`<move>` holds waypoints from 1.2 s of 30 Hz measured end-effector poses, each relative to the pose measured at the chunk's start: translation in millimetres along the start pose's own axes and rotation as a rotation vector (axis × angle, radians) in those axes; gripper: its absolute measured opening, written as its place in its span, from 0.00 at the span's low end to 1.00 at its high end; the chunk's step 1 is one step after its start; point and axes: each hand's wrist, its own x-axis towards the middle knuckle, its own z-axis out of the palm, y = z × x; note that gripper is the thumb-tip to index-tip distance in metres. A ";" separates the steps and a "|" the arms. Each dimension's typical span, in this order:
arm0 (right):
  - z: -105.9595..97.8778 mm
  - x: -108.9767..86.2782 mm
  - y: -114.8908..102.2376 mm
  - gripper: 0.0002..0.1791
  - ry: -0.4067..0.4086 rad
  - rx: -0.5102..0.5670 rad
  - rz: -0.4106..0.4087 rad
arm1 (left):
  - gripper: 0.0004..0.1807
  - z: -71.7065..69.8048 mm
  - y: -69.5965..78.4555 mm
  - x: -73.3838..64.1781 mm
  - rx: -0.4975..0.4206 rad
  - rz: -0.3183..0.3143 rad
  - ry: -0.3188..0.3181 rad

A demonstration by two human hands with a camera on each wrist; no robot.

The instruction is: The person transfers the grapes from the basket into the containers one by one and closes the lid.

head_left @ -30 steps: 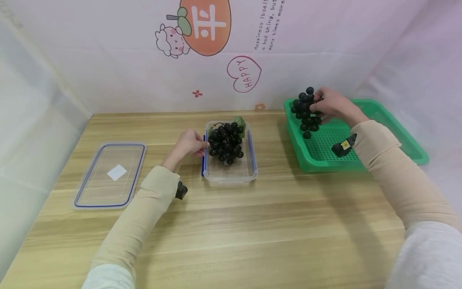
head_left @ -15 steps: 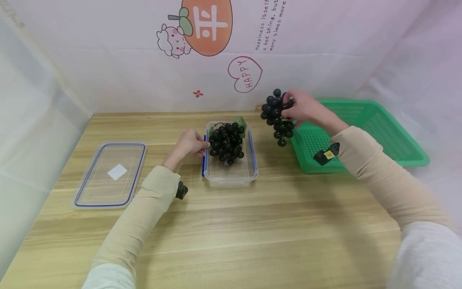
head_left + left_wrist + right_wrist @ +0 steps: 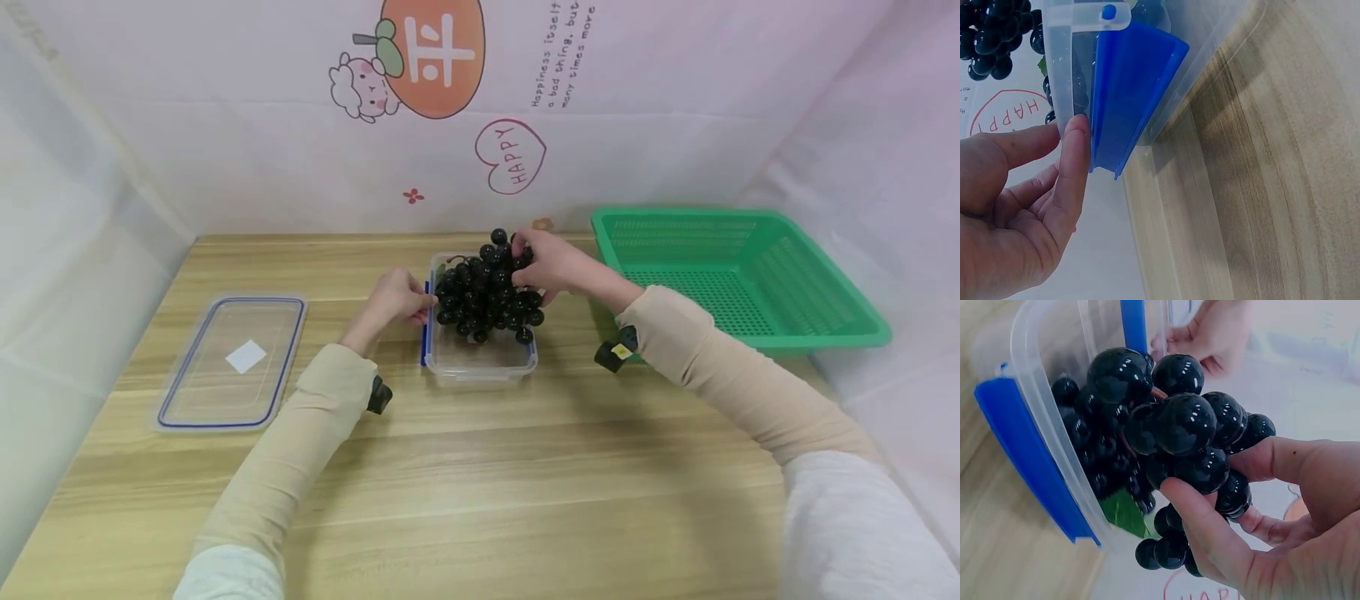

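My left hand (image 3: 396, 298) pinches the left rim of a clear plastic food container (image 3: 480, 367) between thumb and fingers. Its blue side latch (image 3: 1135, 87) hangs folded down beside those fingers in the left wrist view. Inside the container lies a bunch of black grapes (image 3: 459, 310) with a green leaf (image 3: 1124, 512). Over the container's right part, my right hand (image 3: 555, 265) grips a second bunch of black grapes (image 3: 1186, 425) between thumb and fingers. That bunch overlaps the first in the head view, and some of its grapes hang beyond the fingers.
A green plastic basket (image 3: 832, 321) with a perforated bottom stands at the right. On the left, a clear lid (image 3: 202, 375) with a blue seal and a white label lies flat on the wooden table (image 3: 480, 500). A printed white cloth (image 3: 285, 167) hangs behind.
My right hand has carried the second bunch of grapes leftward, from over the green basket to over the container. The left hand has stayed at the container's rim.
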 end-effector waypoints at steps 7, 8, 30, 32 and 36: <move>20.3 4.4 2.0 0.16 -0.012 0.032 0.021 | 0.11 0.3 -1.9 0.1 -0.001 -0.005 -0.004; 23.0 4.8 2.7 0.16 -0.014 0.039 0.023 | 0.11 0.2 -2.3 0.2 0.000 -0.007 -0.004; 57.1 9.7 16.4 0.23 -0.110 0.139 0.087 | 0.11 -0.9 -2.1 4.3 -0.008 -0.003 -0.014; 59.3 9.8 17.8 0.26 -0.107 0.119 0.069 | 0.11 -0.8 -2.7 4.7 -0.008 -0.004 -0.018; 62.0 8.3 20.1 0.37 -0.084 -0.008 0.008 | 0.11 -0.4 -3.1 5.3 -0.016 -0.009 -0.020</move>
